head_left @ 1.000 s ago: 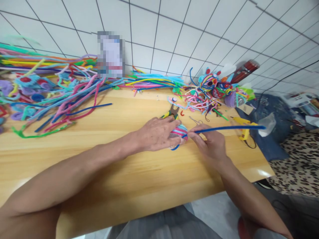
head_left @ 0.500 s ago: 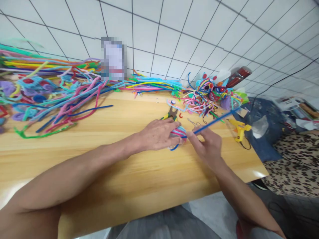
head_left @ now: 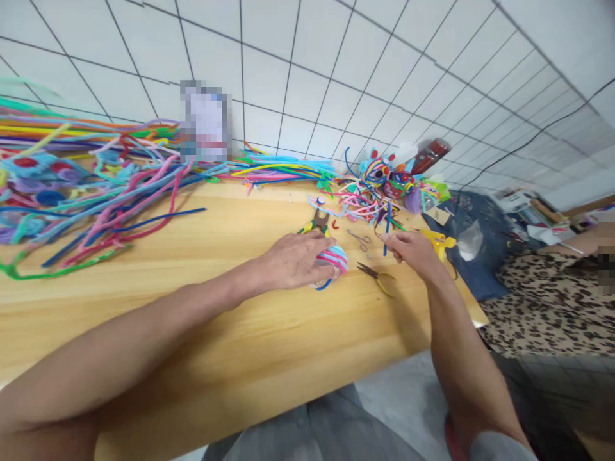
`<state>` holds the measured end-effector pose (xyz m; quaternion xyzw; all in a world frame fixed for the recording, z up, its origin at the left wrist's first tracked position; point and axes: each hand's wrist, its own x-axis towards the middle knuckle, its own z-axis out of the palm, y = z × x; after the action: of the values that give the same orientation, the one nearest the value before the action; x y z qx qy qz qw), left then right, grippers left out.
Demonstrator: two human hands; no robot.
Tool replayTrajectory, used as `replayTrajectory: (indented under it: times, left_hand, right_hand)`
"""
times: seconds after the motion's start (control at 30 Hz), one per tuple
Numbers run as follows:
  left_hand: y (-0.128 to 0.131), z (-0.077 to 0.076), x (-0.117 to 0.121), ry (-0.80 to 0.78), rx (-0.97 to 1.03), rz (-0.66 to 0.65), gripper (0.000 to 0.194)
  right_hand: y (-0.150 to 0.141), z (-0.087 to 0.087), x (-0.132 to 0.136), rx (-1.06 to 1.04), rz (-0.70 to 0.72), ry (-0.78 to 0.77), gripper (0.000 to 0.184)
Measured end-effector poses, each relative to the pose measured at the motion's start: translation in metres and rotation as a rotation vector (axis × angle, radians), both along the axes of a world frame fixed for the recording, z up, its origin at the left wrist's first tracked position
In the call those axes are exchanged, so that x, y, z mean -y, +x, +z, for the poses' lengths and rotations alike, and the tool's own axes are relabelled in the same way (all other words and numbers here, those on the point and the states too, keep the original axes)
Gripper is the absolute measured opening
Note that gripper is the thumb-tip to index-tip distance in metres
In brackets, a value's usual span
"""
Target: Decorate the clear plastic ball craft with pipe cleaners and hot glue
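Note:
My left hand [head_left: 300, 261] grips a round piece wrapped in pink, light blue and white pipe cleaners [head_left: 335, 258], its fingers over the left side. A dark blue loop shows under the piece, and its left part is hidden by the hand. Off to the right, my right hand [head_left: 409, 248] pinches a dark blue pipe cleaner [head_left: 387, 223], which points upward from the fingertips. Between the hands lie yellow-handled scissors [head_left: 378, 277] and, farther back, small metal scissors [head_left: 359, 240]. Pliers with green and yellow handles [head_left: 319, 221] rest just behind my left hand.
Loose coloured pipe cleaners [head_left: 120, 192] heap up at the left, with another bundle [head_left: 283, 169] along the wall. Finished colourful figures [head_left: 379, 171] stand at the back right. A yellow glue gun [head_left: 439, 242] lies behind my right hand. Beyond the table's right edge sits a person in leopard-print clothing [head_left: 533, 301].
My right hand has moved right, away from the wrapped piece, with the blue pipe cleaner, now held more upright. The yellow-handled scissors have come into view. My left hand stays on the piece.

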<state>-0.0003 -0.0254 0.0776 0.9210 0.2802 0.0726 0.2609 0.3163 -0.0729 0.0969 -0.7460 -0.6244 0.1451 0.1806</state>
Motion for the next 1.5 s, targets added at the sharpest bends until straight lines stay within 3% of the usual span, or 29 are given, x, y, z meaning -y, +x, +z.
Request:
replayTrajectory:
  times: [0.1, 0.2, 0.33, 0.4, 0.5, 0.63, 0.67, 0.77, 0.9, 1.0, 1.37, 1.5]
  left_hand:
    - [0.0, 0.0, -0.001, -0.033, 0.008, 0.011, 0.064]
    - [0.0, 0.001, -0.003, -0.082, 0.035, 0.0, 0.057]
    - [0.001, -0.001, -0.006, -0.139, 0.103, 0.005, 0.046]
    - [0.002, -0.002, -0.007, -0.159, 0.133, 0.017, 0.044]
    - [0.003, -0.004, -0.01, -0.199, 0.176, 0.009, 0.04]
    - [0.003, -0.005, -0.013, -0.243, 0.195, 0.011, 0.04]
    - [0.003, -0.006, -0.014, -0.248, 0.192, 0.031, 0.042]
    - [0.002, -0.005, -0.016, -0.284, 0.192, 0.057, 0.044]
    - [0.0, -0.006, -0.019, -0.323, 0.256, 0.007, 0.034]
    - [-0.001, -0.008, -0.021, -0.369, 0.304, 0.02, 0.035]
    - [-0.002, -0.008, -0.024, -0.494, 0.335, 0.077, 0.038]
    - [-0.002, -0.011, -0.026, -0.555, 0.346, 0.066, 0.04]
  right_hand:
    - [0.025, -0.01, 0.015, 0.317, -0.152, -0.007, 0.07]
    - [0.012, -0.013, 0.041, 0.42, -0.188, 0.25, 0.064]
    - [-0.051, -0.017, 0.07, 0.145, 0.092, 0.456, 0.031]
    - [-0.079, -0.02, 0.074, 0.12, 0.258, 0.53, 0.031]
    - [-0.091, -0.016, 0.069, 0.035, 0.365, 0.438, 0.029]
    - [-0.061, -0.001, 0.053, -0.23, 0.407, 0.013, 0.027]
    - [-0.055, 0.001, 0.05, -0.251, 0.373, 0.031, 0.029]
    - [-0.057, -0.01, 0.046, -0.152, 0.321, 0.328, 0.041]
    - [-0.089, -0.042, 0.045, -0.016, 0.543, 0.427, 0.074]
    - [-0.101, -0.058, 0.042, 0.014, 0.58, 0.493, 0.082]
    - [-0.104, -0.074, 0.037, 0.079, 0.605, 0.848, 0.049]
    - [-0.102, -0.078, 0.035, 0.159, 0.658, 0.863, 0.049]
